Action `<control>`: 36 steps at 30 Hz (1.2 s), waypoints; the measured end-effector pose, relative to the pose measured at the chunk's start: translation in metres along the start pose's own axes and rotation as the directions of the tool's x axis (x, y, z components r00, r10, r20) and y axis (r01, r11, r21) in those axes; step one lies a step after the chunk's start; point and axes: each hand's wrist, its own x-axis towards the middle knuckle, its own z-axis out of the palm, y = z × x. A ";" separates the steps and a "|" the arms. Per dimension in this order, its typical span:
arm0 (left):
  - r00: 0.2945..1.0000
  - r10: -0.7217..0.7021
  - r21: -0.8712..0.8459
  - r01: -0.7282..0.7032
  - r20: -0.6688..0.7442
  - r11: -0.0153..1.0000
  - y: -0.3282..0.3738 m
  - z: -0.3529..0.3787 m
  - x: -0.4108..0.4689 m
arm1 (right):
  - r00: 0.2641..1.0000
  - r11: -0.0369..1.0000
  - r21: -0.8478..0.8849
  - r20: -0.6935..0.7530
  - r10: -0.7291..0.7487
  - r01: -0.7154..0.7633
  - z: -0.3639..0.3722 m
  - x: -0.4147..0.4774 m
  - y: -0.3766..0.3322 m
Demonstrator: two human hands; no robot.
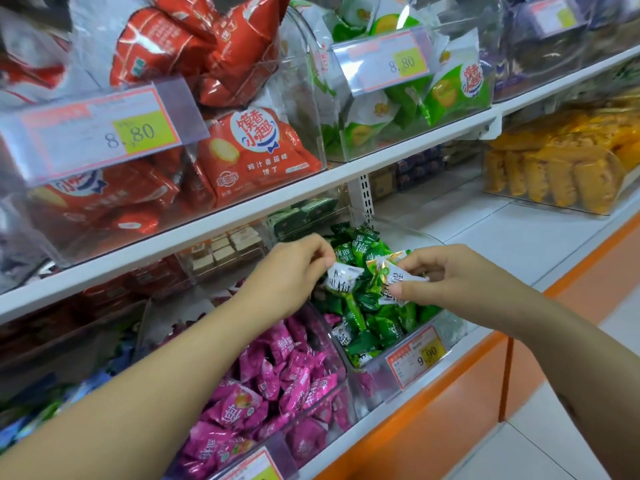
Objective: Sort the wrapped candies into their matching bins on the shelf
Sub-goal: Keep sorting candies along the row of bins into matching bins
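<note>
Two candies held just above green bin (453,329); both wrappers white-green, dark characters printed, not legible. Left candy (343,277) pinched at top edge by left hand (294,265) fingertips. Right candy (389,277), gold-edged, pinched between thumb and curled fingers of right hand (446,275). Green bin filled with green candies (367,323); price tag (419,355) marked 9.90. Pink bin (341,362) alongside, filled with pink candies (277,393). Upper shelf: red packs (256,150), upper tag (100,133) marked 8.80; green packs (446,91), second tag (384,64) marked 8.80.

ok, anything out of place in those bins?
A white-wrapped candy lies among the green candies in the green bin, so it looks mis-sorted. The left hand pinches a similar white piece; the right hand holds white-and-green pieces above it. Nothing spilled.
</note>
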 end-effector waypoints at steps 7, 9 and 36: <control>0.935 -0.216 -0.364 0.105 -0.280 0.925 -0.014 -0.016 -0.060 | 0.995 0.976 0.195 -0.031 -0.095 0.099 0.036 -0.006 -0.036; 0.921 -0.255 -0.368 0.138 -0.293 0.920 -0.023 -0.026 -0.085 | 0.990 0.965 0.224 -0.013 -0.137 0.137 0.053 -0.007 -0.053; 0.287 -0.715 -0.340 0.728 -0.637 0.595 -0.203 -0.161 -0.461 | 0.788 0.866 -0.036 0.435 -0.436 0.499 0.449 -0.019 -0.256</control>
